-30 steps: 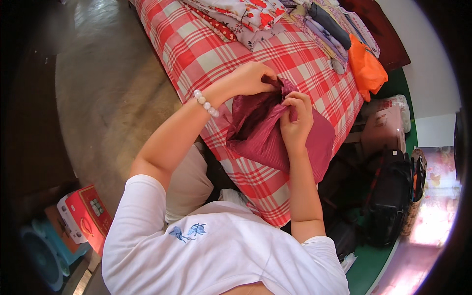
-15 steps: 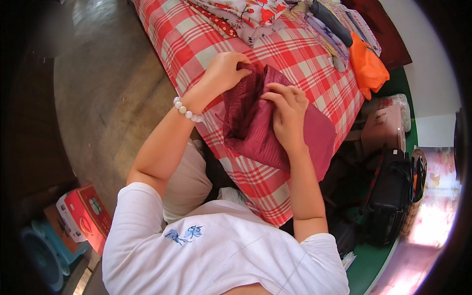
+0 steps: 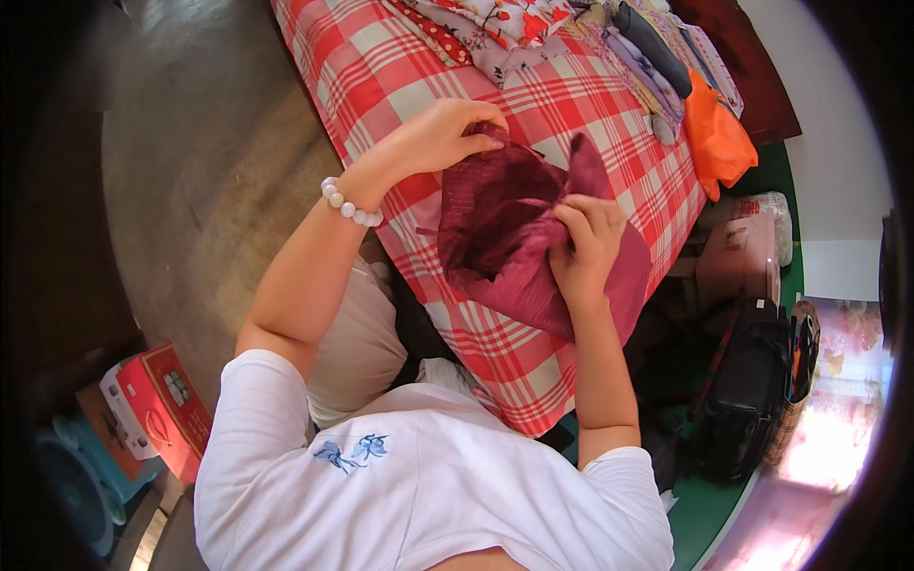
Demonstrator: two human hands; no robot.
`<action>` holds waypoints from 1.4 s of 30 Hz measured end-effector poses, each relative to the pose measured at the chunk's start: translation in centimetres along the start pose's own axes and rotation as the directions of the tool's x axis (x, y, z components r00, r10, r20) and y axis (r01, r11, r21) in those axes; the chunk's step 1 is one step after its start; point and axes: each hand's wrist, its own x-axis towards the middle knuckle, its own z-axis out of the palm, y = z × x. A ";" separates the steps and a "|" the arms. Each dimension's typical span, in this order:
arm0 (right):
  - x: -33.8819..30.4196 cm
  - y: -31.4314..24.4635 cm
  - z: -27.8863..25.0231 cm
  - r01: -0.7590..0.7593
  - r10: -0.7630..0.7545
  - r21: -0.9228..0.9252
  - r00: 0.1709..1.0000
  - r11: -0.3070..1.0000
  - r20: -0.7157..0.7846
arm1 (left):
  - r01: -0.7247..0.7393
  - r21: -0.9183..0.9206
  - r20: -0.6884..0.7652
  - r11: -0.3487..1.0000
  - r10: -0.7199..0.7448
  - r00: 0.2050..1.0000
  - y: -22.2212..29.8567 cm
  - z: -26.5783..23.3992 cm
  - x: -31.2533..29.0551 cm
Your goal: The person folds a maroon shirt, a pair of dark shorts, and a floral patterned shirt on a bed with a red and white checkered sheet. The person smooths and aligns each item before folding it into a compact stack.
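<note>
- Maroon ribbed cloth (image 3: pixel 509 285) was found on the near part of the red-and-white checked cover (image 3: pixel 381 86), its mouth spread open between two hands.
- Left hand (image 3: pixel 452 133): we record fingers pinching the mouth's upper left edge, thumb beneath.
- Right hand (image 3: pixel 592 243): we record fingers curled around a bunched fold at the mouth's right side; a loose peak stands just above. The exact contact is partly hidden by the knuckles, so we judge this grasp probable.
- Handling, in our judgement: hold both edges at even height, draw the bunched fold out flat before tensioning, and pull gently, since thin fabric may slip or crease.
- Edges: we note the cloth's lower right part reaching the cover's right edge, where its weight could drag it off. The cover's left edge runs beside the left forearm, with floor (image 3: pixel 209 190) beyond.
- Room: we find a strip of checked cover between the cloth and the printed fabrics (image 3: pixel 524 29). An orange bag (image 3: pixel 719 143) sits well apart, far right.
</note>
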 end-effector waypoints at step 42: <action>1.7 -0.2 2.0 -0.017 -0.029 0.176 0.966 0.984 0.255 | 0.092 0.344 -0.008 0.934 -0.096 0.995 4.4 6.1 -9.5</action>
